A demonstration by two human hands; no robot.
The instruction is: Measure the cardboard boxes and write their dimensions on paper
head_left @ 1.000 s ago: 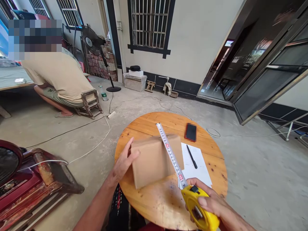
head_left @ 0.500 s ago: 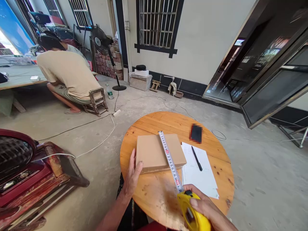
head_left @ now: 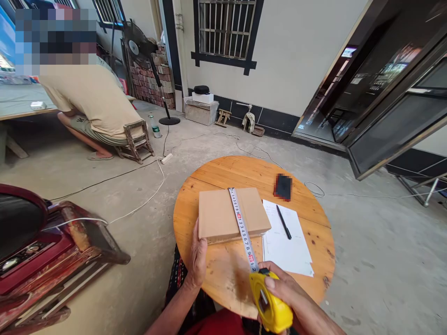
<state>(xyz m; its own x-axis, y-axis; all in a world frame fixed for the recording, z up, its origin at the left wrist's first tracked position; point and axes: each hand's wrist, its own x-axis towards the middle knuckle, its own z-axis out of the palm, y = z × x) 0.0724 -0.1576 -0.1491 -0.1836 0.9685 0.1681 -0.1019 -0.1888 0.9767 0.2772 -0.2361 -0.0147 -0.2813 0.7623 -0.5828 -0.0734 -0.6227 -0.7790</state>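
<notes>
A brown cardboard box (head_left: pixel 218 214) lies flat on the round wooden table (head_left: pixel 226 288). At its near left corner is my left hand (head_left: pixel 198 258), thumb on the front side and fingers along the left side, partly hidden. My right hand (head_left: pixel 282 288) is wrapped round a yellow tape measure (head_left: pixel 267 302) near the table's front edge. The pulled-out blade (head_left: pixel 242 228) runs across the box top, its end at the far edge, and slants over the near edge down to the case. Right of the box lie white paper sheets (head_left: pixel 288 251) with a black pen (head_left: pixel 284 222) on them.
A dark, blurred-out flat item (head_left: pixel 282 187) lies at the table's back right. A red heater-like appliance (head_left: pixel 24 232) stands on a wooden chair at left. Cables and a power strip (head_left: pixel 166 158) cross the floor. Another person (head_left: pixel 87 102) sits at the left table near a fan (head_left: pixel 139 46).
My right hand and the tape measure have shifted slightly left. My left hand has turned a little, its thumb lower on the box corner. The view has tilted slightly.
</notes>
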